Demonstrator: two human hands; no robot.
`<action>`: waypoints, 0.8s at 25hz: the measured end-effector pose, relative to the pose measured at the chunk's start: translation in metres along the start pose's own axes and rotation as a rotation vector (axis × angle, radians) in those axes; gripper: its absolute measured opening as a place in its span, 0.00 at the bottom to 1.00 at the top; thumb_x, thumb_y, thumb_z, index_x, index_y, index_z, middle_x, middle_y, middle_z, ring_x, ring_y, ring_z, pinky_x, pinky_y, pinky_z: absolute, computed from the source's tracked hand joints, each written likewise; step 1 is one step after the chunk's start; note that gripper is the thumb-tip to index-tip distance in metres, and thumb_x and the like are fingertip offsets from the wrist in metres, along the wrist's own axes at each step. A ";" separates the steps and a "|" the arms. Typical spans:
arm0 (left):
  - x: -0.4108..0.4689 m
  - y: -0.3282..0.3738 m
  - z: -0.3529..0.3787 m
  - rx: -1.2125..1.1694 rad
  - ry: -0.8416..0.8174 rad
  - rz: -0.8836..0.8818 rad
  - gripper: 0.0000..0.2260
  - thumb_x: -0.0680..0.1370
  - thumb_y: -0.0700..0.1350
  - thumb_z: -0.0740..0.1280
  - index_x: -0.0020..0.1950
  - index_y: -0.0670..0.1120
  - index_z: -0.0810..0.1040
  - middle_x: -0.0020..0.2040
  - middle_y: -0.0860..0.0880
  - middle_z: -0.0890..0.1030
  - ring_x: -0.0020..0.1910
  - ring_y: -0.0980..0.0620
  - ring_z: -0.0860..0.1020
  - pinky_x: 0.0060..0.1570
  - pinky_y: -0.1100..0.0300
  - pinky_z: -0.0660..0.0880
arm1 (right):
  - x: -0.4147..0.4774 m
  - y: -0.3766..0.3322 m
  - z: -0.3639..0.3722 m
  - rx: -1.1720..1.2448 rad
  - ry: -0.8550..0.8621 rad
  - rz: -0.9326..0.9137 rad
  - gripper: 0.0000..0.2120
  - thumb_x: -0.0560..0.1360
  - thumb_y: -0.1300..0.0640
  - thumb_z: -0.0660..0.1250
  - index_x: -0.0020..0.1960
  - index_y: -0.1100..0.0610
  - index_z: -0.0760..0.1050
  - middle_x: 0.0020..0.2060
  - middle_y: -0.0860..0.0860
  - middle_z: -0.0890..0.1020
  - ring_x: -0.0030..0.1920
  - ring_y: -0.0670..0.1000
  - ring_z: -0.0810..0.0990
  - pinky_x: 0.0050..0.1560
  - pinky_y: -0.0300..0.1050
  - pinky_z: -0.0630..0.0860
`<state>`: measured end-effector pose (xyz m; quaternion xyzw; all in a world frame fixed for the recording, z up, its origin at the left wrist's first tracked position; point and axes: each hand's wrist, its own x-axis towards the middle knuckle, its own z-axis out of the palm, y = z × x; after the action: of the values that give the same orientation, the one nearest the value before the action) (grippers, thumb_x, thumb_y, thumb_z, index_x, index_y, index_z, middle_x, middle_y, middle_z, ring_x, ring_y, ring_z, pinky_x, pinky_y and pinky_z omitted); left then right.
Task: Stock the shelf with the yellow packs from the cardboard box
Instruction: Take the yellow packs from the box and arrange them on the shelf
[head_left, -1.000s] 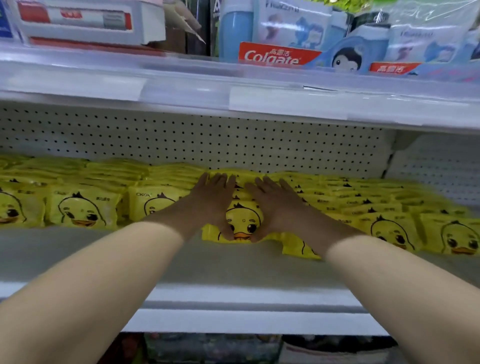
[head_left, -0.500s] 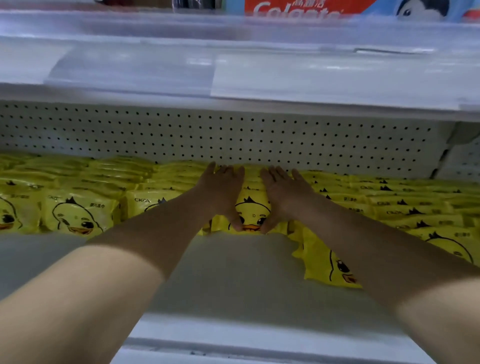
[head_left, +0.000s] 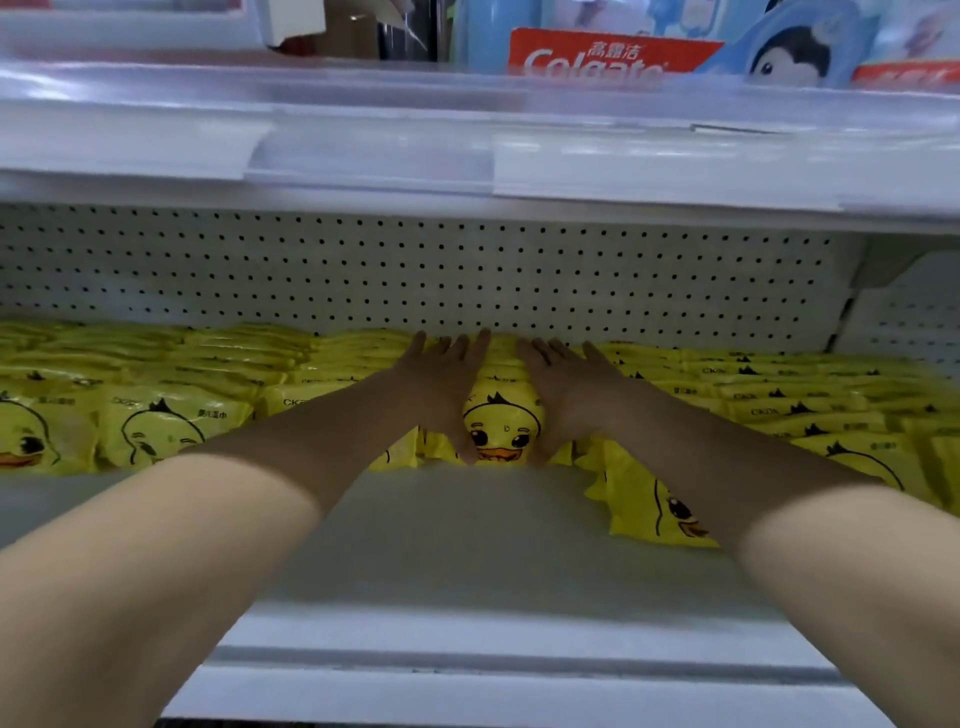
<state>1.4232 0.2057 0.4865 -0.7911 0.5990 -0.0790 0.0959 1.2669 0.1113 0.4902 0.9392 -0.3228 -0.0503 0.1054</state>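
— Where are your hands?
— My left hand and right hand are flat, fingers straight, pressing either side of a yellow pack.
— And the pack?
— On the shelf, in the row of packs.

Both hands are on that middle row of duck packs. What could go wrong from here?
1. The left hand and right hand only press the sides of the middle pack. If squeezed harder, the soft row could buckle or tip forward.
2. A loose pack lies askew ahead of the rows, under the right forearm. Drawing that arm back could drag it toward the shelf edge.
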 end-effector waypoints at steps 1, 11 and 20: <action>-0.003 -0.001 0.000 0.030 -0.005 0.003 0.69 0.58 0.66 0.78 0.77 0.45 0.29 0.80 0.42 0.46 0.79 0.43 0.46 0.75 0.41 0.41 | -0.003 0.001 0.000 -0.022 0.001 0.001 0.73 0.57 0.34 0.80 0.79 0.55 0.32 0.80 0.54 0.43 0.80 0.54 0.43 0.78 0.60 0.43; -0.002 0.006 0.015 0.197 0.177 -0.020 0.70 0.56 0.70 0.76 0.76 0.43 0.30 0.79 0.40 0.53 0.79 0.42 0.50 0.74 0.37 0.44 | -0.003 -0.006 0.012 0.011 0.116 0.076 0.68 0.61 0.39 0.79 0.79 0.55 0.31 0.80 0.55 0.43 0.80 0.55 0.40 0.78 0.60 0.42; 0.013 0.005 0.018 0.075 0.113 -0.035 0.72 0.53 0.70 0.77 0.77 0.45 0.30 0.78 0.38 0.55 0.78 0.42 0.55 0.75 0.41 0.46 | 0.013 -0.006 0.016 0.096 0.118 0.021 0.71 0.56 0.33 0.80 0.80 0.53 0.35 0.80 0.54 0.42 0.80 0.53 0.43 0.79 0.57 0.45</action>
<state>1.4263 0.1930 0.4679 -0.7917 0.5859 -0.1476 0.0903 1.2782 0.1057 0.4729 0.9411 -0.3278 0.0220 0.0796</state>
